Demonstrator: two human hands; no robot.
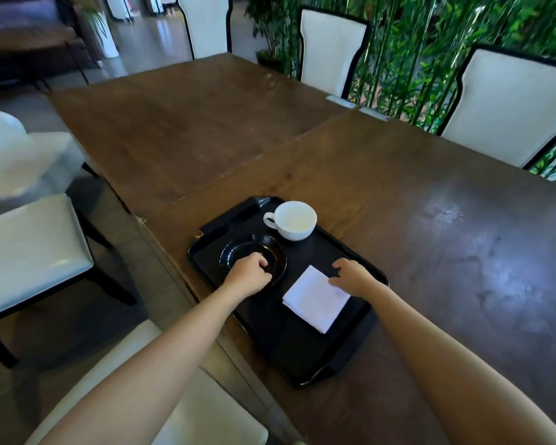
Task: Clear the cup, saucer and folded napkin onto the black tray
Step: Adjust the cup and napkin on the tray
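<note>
A black tray [318, 358] lies on the wooden table near its left edge. On the tray's far end stands an empty white cup [294, 220], upright, handle to the left. A black saucer [238, 250] lies in front of it on the tray, and my left hand [249, 276] grips its near rim with curled fingers. A folded white napkin [315, 300] lies flat on the tray to the right of the saucer. My right hand [350, 276] rests at the napkin's far right corner, fingers curled at its edge.
The dark wooden table [398, 203] stretches ahead and to the right. White chairs [511, 107] stand along its far side before green bamboo plants. More white chair seats [29, 252] stand to the left, close to the table edge.
</note>
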